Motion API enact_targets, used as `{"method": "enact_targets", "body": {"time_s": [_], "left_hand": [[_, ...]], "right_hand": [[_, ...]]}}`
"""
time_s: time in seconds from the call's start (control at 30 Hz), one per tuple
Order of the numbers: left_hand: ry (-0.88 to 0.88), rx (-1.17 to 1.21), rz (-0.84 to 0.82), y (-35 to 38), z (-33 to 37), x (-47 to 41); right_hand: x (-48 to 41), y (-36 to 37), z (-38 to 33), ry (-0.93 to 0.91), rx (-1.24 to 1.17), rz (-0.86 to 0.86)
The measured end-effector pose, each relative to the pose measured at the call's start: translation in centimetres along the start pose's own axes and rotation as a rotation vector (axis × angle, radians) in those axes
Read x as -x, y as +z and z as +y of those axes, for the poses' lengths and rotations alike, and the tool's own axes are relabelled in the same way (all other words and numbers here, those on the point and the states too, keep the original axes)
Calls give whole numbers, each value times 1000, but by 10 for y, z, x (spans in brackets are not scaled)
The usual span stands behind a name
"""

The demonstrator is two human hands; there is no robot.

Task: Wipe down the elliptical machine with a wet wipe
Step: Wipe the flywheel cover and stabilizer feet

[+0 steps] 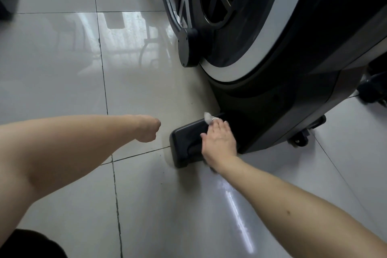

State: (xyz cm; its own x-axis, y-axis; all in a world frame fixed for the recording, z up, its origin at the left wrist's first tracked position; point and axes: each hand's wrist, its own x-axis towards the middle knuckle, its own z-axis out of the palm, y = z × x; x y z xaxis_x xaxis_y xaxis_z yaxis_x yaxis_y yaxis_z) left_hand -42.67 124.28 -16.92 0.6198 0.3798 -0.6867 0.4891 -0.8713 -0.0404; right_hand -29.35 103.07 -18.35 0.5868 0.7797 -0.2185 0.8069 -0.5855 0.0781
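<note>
Big black & grey elliptical machine w/ a white ring round its wheel housing point(272, 48) fills the far right. Its black plastic foot cap point(184, 138) sits on the floor at centre, at the near left end of the base.

The right hand point(219, 140) lies flat on top of that foot cap, fingers fairly straight & together, thumb spread out to the left, palm down. It presses the small crumpled white wet wipe point(208, 117) against the cap. Only a bit of the wipe shows, poking out past the fingertips at the cap's far edge, right where the cap meets the machine body.

The left hand point(147, 129) is just left of the cap, not touching it. Wrist bent down, fingers curled into a fist, nothing visible in it. Can't tell if it touches the floor.

Glossy pale tiled floor w/ dark grout lines point(62, 69) runs under everything, w/ window glare at far left. A round black crank cap point(187, 48) sits at the wheel's left edge, far from the hands. A small black transport wheel point(298, 139) is under the base, right of the right hand. Dark cloth point(27, 243) at near left corner.
</note>
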Motion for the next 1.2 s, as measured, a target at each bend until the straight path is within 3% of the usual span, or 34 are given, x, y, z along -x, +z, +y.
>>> {"method": "enact_targets", "body": {"time_s": [0.07, 0.2, 0.3, 0.4, 0.47, 0.63, 0.73, 0.8, 0.93, 1.13, 1.2], "left_hand": [[-3, -28, -18, 1, -1, -1], [-16, -1, 5, -7, 0, -7], [-3, 50, 32, -10, 1, -7], [-9, 31, 22, -7, -2, -3], [-20, 10, 3, -2, -7, -2], [-45, 14, -7, 2, -15, -4], [-44, 27, -7, 1, -13, -5], [-38, 7, -11, 1, -9, -5], [-4, 3, 8, -3, 3, -7], [30, 18, 54, -12, 20, -7], [36, 12, 57, -13, 23, -6]], "right_hand": [[13, 1, -32, -18, -7, 27], [36, 8, -64, -309, -111, -6], [7, 1, -15, -140, -47, 148], [-16, -2, 23, 88, -87, -24], [-19, 0, 7, 141, -149, 32], [15, 24, -72, -204, -232, -9], [24, 24, -66, -323, -125, -17], [20, 21, -41, -243, -75, 14], [19, 6, 23, 127, 41, -50], [43, 10, -8, 284, -81, -85], [55, 13, -36, 215, -120, -91]]}}
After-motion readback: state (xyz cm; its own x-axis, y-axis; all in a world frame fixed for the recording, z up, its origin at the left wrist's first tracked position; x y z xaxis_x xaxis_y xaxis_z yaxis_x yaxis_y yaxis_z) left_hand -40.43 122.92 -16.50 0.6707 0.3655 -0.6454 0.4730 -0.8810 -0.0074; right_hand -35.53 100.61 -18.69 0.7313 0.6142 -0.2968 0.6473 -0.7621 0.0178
